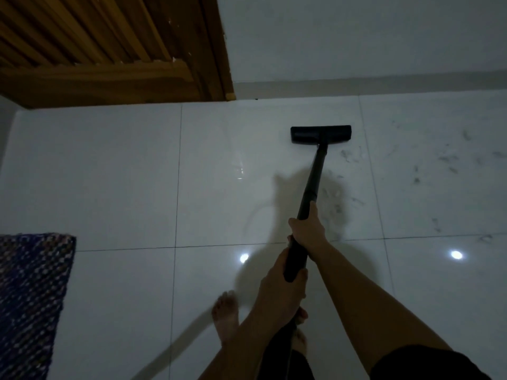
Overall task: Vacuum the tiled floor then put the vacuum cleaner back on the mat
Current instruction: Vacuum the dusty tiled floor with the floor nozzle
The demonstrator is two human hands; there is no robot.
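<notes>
A black vacuum wand point(314, 179) slants up from my hands to its flat floor head point(320, 134), which lies on the white tiled floor point(123, 174) near the wall. My right hand point(308, 233) grips the wand higher up. My left hand point(284, 286) grips it lower, near the tube's end. Grey dust and hair smudges point(428, 165) lie on the tiles right of the head. A blue woven mat point(30, 297) covers the floor at the left edge.
A brown wooden louvred door point(109, 50) stands at the upper left, with a pale wall and skirting point(356, 83) behind the head. My bare feet point(226, 316) stand below my hands. A pale cord or hose point(175, 349) runs diagonally at the bottom.
</notes>
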